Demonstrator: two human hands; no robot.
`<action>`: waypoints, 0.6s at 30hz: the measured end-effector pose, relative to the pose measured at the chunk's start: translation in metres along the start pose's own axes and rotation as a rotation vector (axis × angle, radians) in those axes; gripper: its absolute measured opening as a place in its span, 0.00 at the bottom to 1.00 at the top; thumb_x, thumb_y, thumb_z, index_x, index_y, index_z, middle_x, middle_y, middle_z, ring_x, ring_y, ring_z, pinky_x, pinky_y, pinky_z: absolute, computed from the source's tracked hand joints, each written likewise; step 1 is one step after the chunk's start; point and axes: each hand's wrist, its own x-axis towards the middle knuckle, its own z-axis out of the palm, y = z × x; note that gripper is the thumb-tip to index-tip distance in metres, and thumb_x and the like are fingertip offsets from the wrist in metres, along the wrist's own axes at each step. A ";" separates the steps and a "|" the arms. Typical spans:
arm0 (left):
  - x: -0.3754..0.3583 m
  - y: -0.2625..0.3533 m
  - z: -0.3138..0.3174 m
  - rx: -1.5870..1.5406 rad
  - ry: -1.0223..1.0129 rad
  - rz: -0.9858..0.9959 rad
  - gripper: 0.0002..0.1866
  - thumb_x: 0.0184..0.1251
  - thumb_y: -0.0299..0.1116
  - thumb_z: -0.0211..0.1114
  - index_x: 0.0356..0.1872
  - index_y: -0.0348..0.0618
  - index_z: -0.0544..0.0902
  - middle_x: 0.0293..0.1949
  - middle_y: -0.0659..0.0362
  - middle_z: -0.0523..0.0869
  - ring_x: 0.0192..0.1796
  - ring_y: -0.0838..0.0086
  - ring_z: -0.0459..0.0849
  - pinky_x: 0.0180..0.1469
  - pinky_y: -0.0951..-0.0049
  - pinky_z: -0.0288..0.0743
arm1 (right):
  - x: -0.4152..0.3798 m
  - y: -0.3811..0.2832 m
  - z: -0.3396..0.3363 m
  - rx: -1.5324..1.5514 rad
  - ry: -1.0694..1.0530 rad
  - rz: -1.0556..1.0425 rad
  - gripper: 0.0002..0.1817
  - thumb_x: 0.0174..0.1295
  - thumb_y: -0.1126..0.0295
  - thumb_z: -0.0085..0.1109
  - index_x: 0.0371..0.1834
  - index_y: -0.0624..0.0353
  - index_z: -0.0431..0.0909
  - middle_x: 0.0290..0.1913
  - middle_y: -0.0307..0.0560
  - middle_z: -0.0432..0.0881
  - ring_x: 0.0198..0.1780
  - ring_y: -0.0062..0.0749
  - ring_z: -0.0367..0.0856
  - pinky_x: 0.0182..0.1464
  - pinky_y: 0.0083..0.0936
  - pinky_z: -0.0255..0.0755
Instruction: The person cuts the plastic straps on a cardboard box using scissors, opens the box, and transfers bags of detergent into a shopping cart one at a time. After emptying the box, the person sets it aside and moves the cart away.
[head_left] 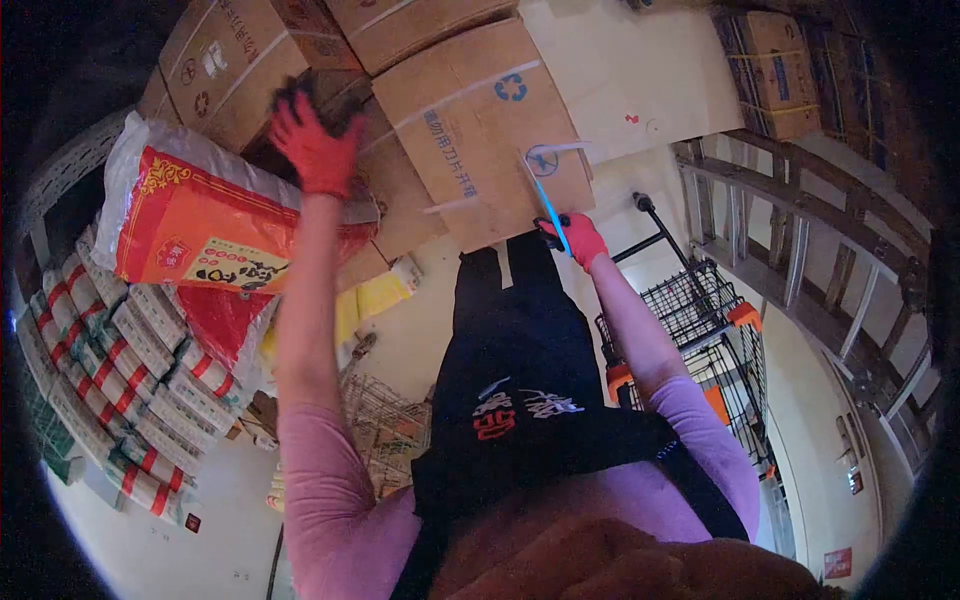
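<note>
My left hand (318, 148), in a red glove, is raised at the stacked boxes with its fingers spread and nothing in them. It overlaps the edge of a brown carton (235, 70) and is just above a red and clear plastic sack (190, 225). A slim light-blue tool (552, 215) with a thin pale end is in my right hand (582, 240), which is closed around it and also gloved in red. Its tip overlaps a large carton (470, 120) with blue printing and white straps. The tool's exact kind I cannot tell.
Bundled packs with red bands (110, 370) are stacked at the left. A black wire cart (690, 310) with orange corners stands at my right, and a metal ladder (800, 240) leans farther right. Another strapped carton (780, 75) is at the upper right.
</note>
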 end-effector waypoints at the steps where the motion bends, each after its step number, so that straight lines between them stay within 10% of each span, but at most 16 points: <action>1: 0.026 -0.011 -0.009 0.051 0.034 -0.007 0.48 0.47 0.59 0.66 0.65 0.42 0.59 0.63 0.40 0.62 0.65 0.45 0.59 0.67 0.45 0.46 | 0.004 -0.004 -0.002 0.040 -0.002 0.000 0.33 0.47 0.38 0.61 0.29 0.65 0.79 0.31 0.53 0.82 0.35 0.36 0.80 0.41 0.35 0.70; 9: 0.101 -0.140 0.091 0.113 -0.293 -0.445 0.47 0.56 0.70 0.47 0.70 0.49 0.53 0.68 0.40 0.53 0.69 0.42 0.52 0.65 0.39 0.46 | 0.067 -0.078 -0.019 0.039 -0.055 -0.102 0.34 0.49 0.38 0.60 0.37 0.64 0.81 0.33 0.50 0.83 0.35 0.33 0.80 0.42 0.30 0.70; 12: 0.096 -0.131 0.092 0.198 -0.161 -0.359 0.45 0.58 0.69 0.45 0.70 0.49 0.53 0.69 0.40 0.53 0.69 0.41 0.53 0.64 0.37 0.47 | 0.098 -0.094 -0.012 0.158 0.091 -0.367 0.34 0.49 0.38 0.60 0.36 0.64 0.81 0.33 0.48 0.84 0.33 0.32 0.80 0.40 0.30 0.71; 18: 0.092 -0.128 0.092 0.301 -0.110 -0.315 0.45 0.57 0.69 0.47 0.69 0.47 0.57 0.67 0.40 0.56 0.67 0.41 0.55 0.63 0.35 0.48 | 0.118 -0.134 -0.018 0.258 -0.039 -0.107 0.26 0.49 0.52 0.68 0.36 0.68 0.81 0.30 0.45 0.84 0.27 0.23 0.80 0.30 0.20 0.73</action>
